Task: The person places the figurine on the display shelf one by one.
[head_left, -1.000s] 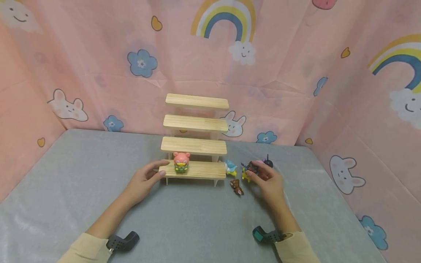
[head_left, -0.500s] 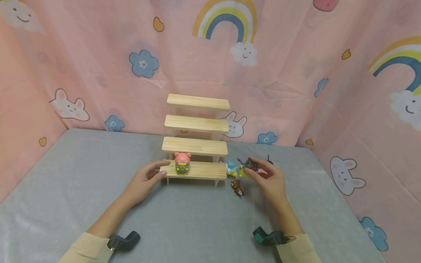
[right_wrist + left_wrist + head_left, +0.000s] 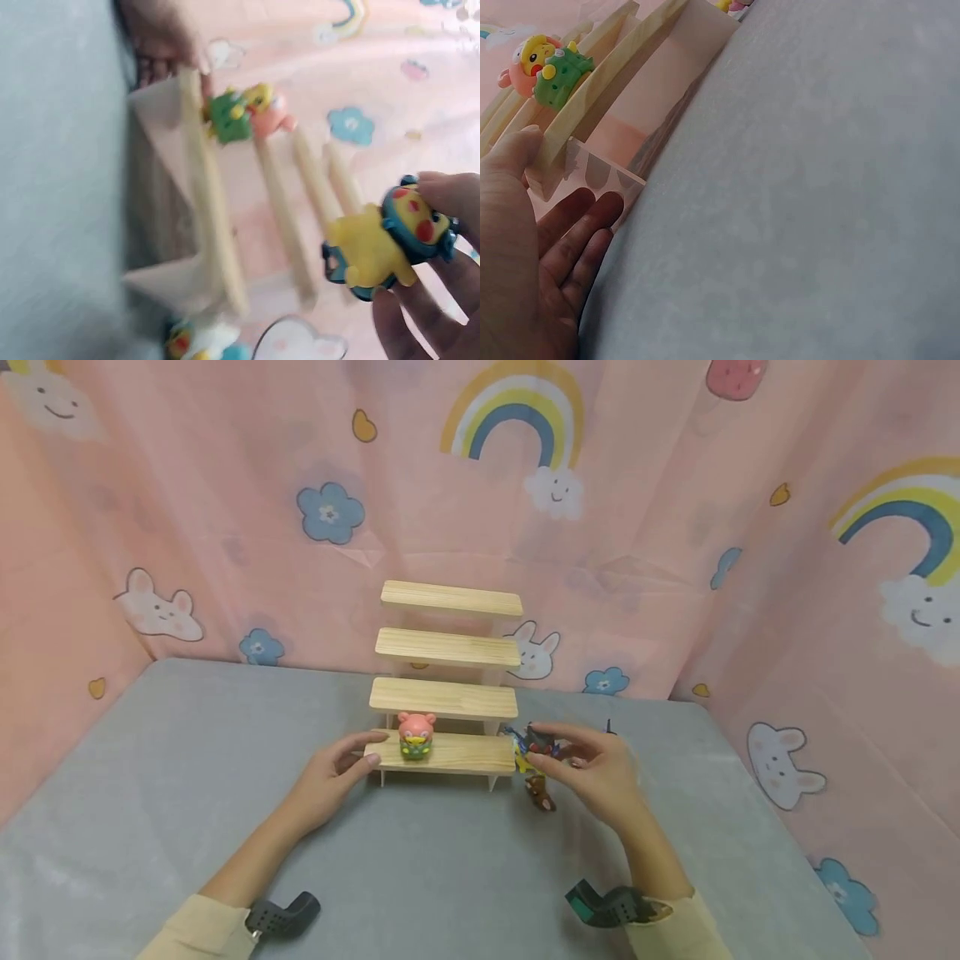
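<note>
A stepped display stand (image 3: 465,757) with several pale wooden shelves stands on the grey cloth. My left hand (image 3: 330,781) grips the left end of its lowest shelf, thumb at the front edge; in the left wrist view the other fingers stretch below the board. On that shelf, near the left end, sits a pink-headed figurine (image 3: 416,735) with a green body. My right hand (image 3: 600,777) pinches a yellow figurine in a dark blue hood (image 3: 371,240), just off the shelf's right end. A brown figurine (image 3: 538,795) lies below that hand.
More figurines are partly hidden behind my right hand; a white and blue figurine (image 3: 217,341) shows beside the stand in the right wrist view. A pink patterned curtain (image 3: 637,527) hangs behind and at both sides of the cloth-covered table (image 3: 450,877).
My right hand has lifted the hooded figurine from among the others and carried it left toward the lowest shelf. My left hand keeps its place on the stand.
</note>
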A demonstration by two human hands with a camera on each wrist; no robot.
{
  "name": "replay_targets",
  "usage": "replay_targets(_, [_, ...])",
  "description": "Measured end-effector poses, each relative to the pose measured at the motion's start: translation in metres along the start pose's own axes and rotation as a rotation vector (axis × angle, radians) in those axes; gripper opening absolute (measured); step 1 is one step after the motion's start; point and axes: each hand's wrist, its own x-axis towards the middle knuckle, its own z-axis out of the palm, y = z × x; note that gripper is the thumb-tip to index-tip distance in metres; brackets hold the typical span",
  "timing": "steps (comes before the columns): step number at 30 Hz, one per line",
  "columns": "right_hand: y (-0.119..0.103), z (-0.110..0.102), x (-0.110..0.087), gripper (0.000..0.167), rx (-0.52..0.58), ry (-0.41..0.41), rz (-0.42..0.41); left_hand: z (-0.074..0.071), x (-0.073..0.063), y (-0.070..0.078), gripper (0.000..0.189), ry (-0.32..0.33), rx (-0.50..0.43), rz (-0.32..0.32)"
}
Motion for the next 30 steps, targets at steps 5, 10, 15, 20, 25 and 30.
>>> replay_targets(5, [-0.021,0.01,0.016,0.032,0.047,-0.085,-0.054,0.0,-0.001,-0.002,0.037,0.0,-0.002,-0.002])
replay_targets(10, [-0.023,0.025,0.019,0.033,0.146,-0.114,-0.074,-0.001,-0.002,-0.005,0.038,-0.002,-0.003,-0.01])
replay_targets(15, [-0.013,0.037,0.016,0.034,0.174,-0.082,-0.028,0.001,0.001,-0.004,0.039,0.0,0.008,-0.032])
replay_targets(20, [-0.007,0.045,0.016,0.035,0.168,-0.076,-0.002,0.002,0.003,-0.002,0.038,-0.007,0.004,-0.029])
replay_targets(25, [-0.003,0.051,0.017,0.035,0.137,-0.077,0.032,0.002,0.002,-0.001,0.037,-0.014,-0.017,-0.013])
replay_targets(30, [0.0,0.056,0.019,0.034,0.128,-0.074,0.047,-0.001,0.001,-0.002,0.036,-0.009,-0.022,-0.004])
